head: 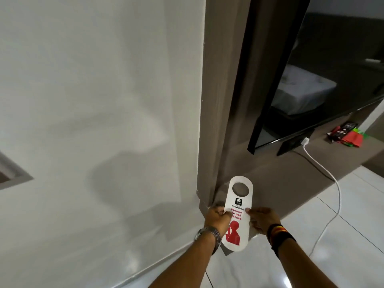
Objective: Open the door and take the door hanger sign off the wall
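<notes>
A white door hanger sign (239, 213) with red lettering and a red figure, between a left hand (217, 220) with a silver watch (209, 235) and a right hand (262, 220) with black, red and yellow wristbands (279, 235).

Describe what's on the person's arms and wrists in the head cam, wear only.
Both forearms are bare, with no sleeves in view and no gloves. The left hand has a silver metal-link wristwatch on its wrist. The right hand has stacked bands on its wrist: mostly black, with orange, yellow and red stripes. No rings can be made out on the fingers.
</notes>
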`<state>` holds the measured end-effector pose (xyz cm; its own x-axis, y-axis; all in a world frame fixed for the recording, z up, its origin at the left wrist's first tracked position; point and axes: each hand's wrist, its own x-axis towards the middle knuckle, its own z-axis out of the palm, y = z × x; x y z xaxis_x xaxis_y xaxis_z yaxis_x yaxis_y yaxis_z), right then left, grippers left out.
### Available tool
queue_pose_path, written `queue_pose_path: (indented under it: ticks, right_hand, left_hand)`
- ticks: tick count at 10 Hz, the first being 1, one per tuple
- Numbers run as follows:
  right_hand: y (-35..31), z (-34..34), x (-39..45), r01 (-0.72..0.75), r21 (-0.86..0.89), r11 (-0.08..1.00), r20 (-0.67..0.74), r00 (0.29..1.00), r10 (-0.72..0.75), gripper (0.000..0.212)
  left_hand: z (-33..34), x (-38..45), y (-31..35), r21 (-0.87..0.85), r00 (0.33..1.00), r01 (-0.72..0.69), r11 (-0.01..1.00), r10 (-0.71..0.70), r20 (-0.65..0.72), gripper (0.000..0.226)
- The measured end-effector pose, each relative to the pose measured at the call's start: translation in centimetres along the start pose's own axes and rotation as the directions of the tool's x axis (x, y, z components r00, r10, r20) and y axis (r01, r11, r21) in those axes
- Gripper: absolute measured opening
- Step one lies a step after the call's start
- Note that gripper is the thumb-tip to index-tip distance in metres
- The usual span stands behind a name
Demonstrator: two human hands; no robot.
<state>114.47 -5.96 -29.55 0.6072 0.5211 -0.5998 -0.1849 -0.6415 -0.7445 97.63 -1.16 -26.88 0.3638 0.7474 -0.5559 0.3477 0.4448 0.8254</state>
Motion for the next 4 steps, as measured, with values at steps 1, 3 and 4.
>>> queue_pose_path:
  ticks: [1,3,4]
  right_hand:
    - [0.7,0.8,2.0,-0.063,-0.017,0.998,0.011,0.998,0.063,0.017]
    - [1.8,1.6,1.9,0.043,0.160,0.986,-0.026,0.999,-0.040,0.011]
    - [2.6,2.4,-0.7,0.230,0.115,0.966,-0.171,0.963,-0.209,0.009]
  left_hand:
    - [0.2,1.0,-0.4,-0.027,1.000,0.026,0.999,-0.026,-0.005,0.023]
    - [-0.6,1.0,-1.3,-0.049,0.997,-0.038,0.998,0.035,-0.068,0.017]
    - [-1.8,-0.6,-1.4,0.057,0.975,-0.176,0.983,0.182,-0.129,0.032]
